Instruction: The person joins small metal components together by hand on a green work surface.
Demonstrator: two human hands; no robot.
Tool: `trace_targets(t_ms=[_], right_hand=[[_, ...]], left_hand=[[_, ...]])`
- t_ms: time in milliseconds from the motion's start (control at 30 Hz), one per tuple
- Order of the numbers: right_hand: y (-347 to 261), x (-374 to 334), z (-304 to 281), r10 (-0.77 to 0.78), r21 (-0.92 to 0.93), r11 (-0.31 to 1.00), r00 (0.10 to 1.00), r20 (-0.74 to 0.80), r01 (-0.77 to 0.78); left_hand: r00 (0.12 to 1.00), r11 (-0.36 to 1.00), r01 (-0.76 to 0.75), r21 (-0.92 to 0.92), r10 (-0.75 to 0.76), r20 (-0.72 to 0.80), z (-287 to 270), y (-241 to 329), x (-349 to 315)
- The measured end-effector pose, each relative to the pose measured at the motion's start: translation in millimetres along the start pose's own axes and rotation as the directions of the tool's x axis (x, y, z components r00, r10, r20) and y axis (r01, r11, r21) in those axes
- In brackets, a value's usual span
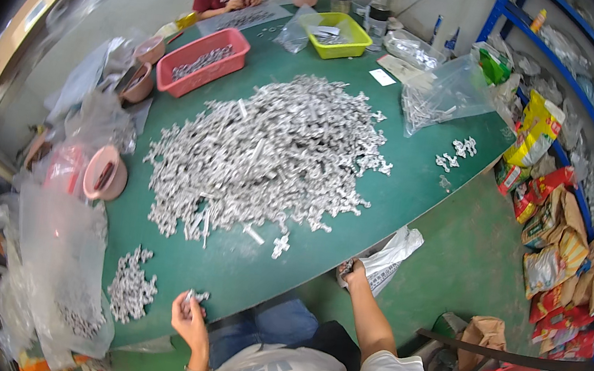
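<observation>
Fingers of my left hand pinch small metal parts at the green surface edge, right hand closed on a plastic bag below the big silver heap.

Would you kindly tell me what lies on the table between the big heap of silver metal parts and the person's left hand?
In the head view, mostly bare green table separates the big heap from the left hand; a few loose metal parts lie by the fingers.
</observation>
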State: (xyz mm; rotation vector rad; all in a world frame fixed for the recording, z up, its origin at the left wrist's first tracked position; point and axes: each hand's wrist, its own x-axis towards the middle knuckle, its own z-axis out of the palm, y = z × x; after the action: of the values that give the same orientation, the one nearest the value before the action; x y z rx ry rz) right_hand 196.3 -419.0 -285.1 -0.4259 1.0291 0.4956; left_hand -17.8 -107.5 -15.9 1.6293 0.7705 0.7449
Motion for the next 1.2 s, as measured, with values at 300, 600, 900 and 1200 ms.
trace_targets(t_ms=[300,600,900,1200], right_hand=[[-56.4,88.0,26.3,-0.486,0.334,0.793,0.859,-0.159,0.510],[-124.2,121.9,-77.4,-0.602,0.047,0.745,0.702,-0.381,0.665],[-103.5,28.8,-60.9,-0.549,-0.068,0.836,0.825,-0.133,0.545],[34.3,-315.9,125.6,-0.730,-0.169,0.032,0.139,0.669,0.985]], left_hand=[[0.993,0.985,-0.002,0.173,0.022,-0.117,15.9,-6.5,-1.4],[0.990,0.976,0.036,0.214,-0.005,-0.143,25.2,0.5,-1.7],[0.991,0.993,0.109,-0.053,-0.104,0.080,32.9,33.7,8.5],[0.849,0.907,0.136,-0.398,0.100,0.519,46.3,144.6,-19.7]])
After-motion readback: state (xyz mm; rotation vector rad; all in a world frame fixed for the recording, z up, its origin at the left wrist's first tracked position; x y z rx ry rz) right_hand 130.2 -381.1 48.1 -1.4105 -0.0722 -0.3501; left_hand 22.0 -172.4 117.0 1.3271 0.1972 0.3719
